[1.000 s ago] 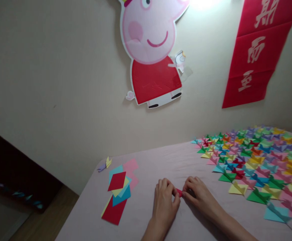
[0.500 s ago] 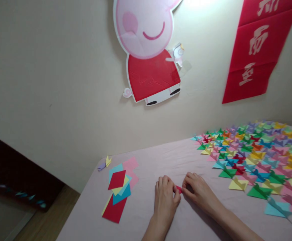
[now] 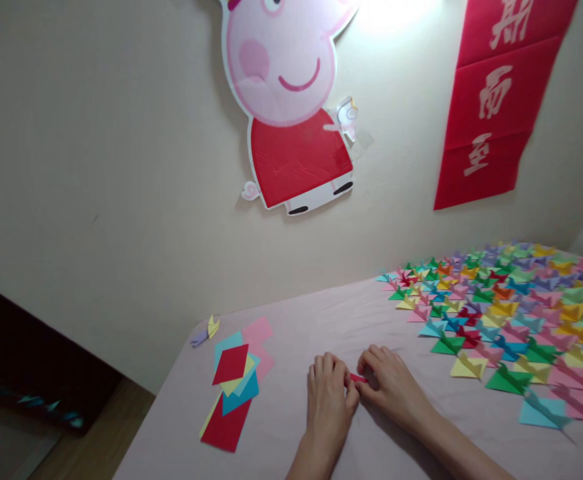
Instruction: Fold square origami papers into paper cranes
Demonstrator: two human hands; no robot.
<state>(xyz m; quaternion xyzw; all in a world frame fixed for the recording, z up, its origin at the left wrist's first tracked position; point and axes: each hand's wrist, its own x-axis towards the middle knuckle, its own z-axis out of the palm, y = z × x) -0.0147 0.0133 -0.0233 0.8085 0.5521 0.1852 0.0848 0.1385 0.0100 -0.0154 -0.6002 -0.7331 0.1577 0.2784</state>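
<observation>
A small piece of folded red paper lies low over the pink-covered surface, mostly hidden by fingers. My left hand pinches its left end between thumb and fingers. From the other side, the thumb and fingers of my right hand close on the right end. To the left is a loose spread of paper sheets, with a red square, a blue sheet, a larger red sheet and pink ones. Many folded paper cranes stand in rows to the right.
Two folded paper pieces, one yellow and one purple, lie at the far left corner. Behind the pink cloth rises a wall with a pig cutout and a red banner. Dark furniture stands lower left.
The view has tilted slightly up and to the right. My right hand's fingertips have shifted a little along the red paper, so a bit more of the strip shows thinly.
</observation>
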